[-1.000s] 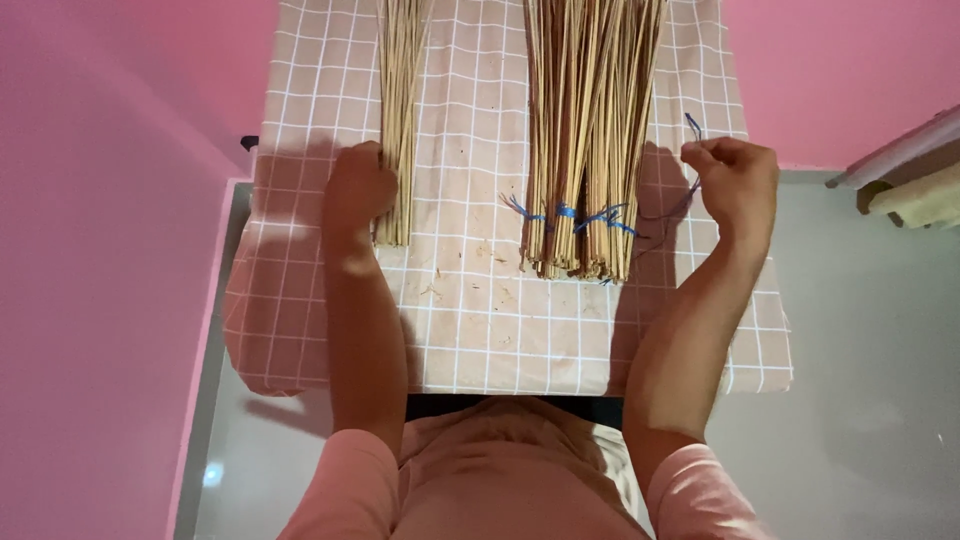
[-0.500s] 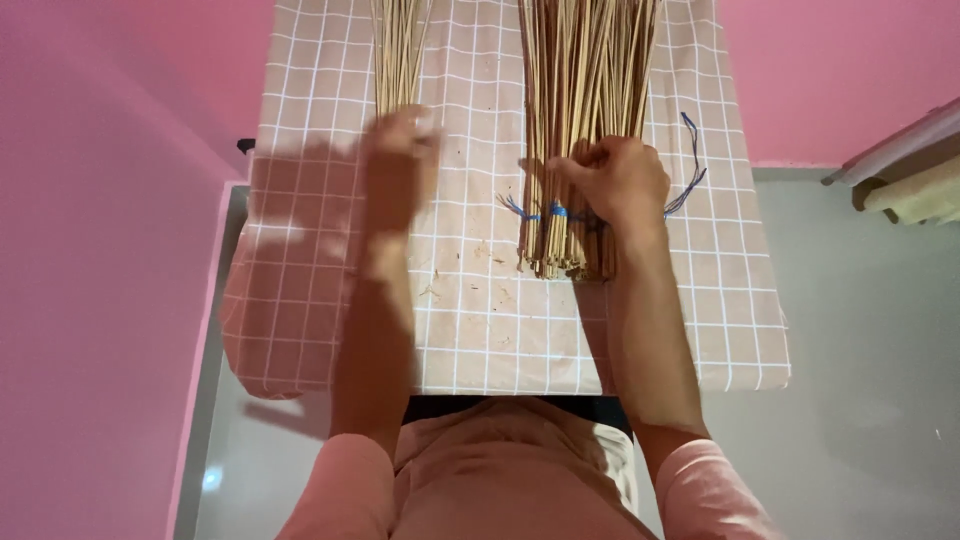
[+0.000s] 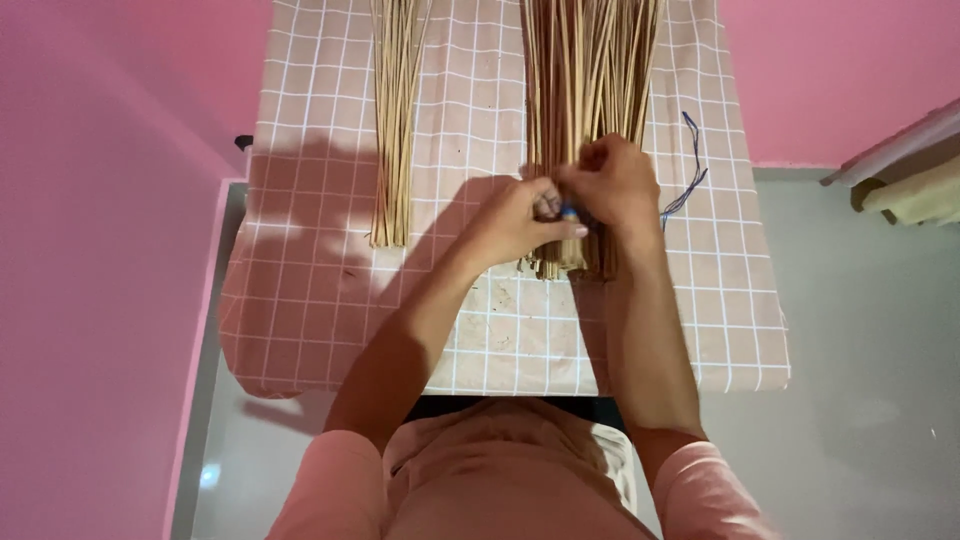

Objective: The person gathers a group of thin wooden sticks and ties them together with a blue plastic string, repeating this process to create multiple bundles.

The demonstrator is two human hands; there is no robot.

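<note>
Moved: left hand [image 3: 515, 222] has crossed from the thin stick bundle [image 3: 393, 120] to the big bundle since 0.5 s ago; right hand [image 3: 612, 183] has stayed there.
Left fingers: curled narrow, pinching at the blue string [image 3: 570, 212] on the sticks.
Right fingers: bent tight, gripping the same tie.
Big stick bundle [image 3: 585, 70]: right of centre on the checked cloth [image 3: 480, 320], near end under both hands.
Loose string [image 3: 690, 165]: just right of the hands.
</note>
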